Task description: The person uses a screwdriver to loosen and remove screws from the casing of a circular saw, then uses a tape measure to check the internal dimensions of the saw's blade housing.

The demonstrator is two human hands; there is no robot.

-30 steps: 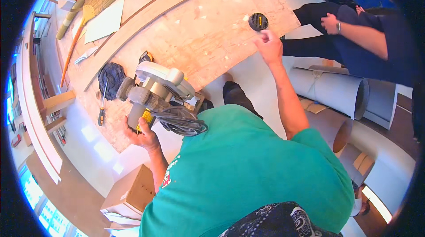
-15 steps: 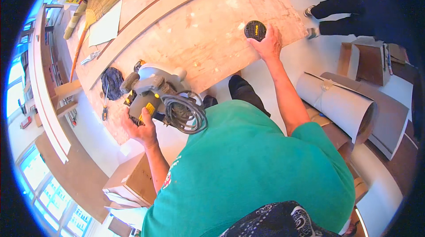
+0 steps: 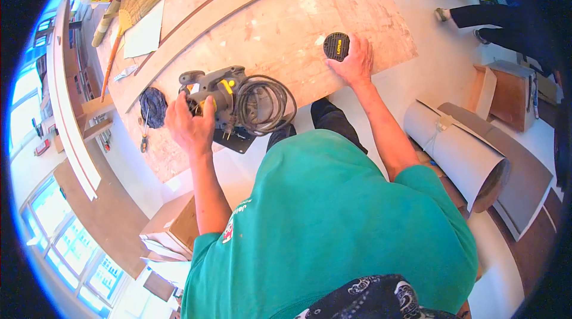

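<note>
My left hand [image 3: 189, 123] is closed around the rear end of a grey and black circular saw [image 3: 217, 93] at the table's near left edge. A dark power cord [image 3: 265, 104] is bundled in loops against the saw's right side. Below the saw shows a flat black base plate [image 3: 235, 139]; its blade cannot be made out. My right hand [image 3: 356, 64] grips the side of a round black tool [image 3: 336, 46] with a ribbed top and yellow lettering, near the table's right end. Whatever lies under that top is hidden.
On the wooden tabletop [image 3: 274, 33] lie a long board [image 3: 226, 15], a straw broom [image 3: 138, 12], a white sheet [image 3: 143, 36], a dark cloth [image 3: 153, 107] and a screwdriver [image 3: 145, 134]. A tied roll [image 3: 456, 146] and wooden box [image 3: 506, 95] stand right. Another person's legs [image 3: 488, 18] are beyond.
The saw has turned in my left hand and moved up and slightly right, showing its base plate. My right hand stays on the round tool. The other person's legs have moved right.
</note>
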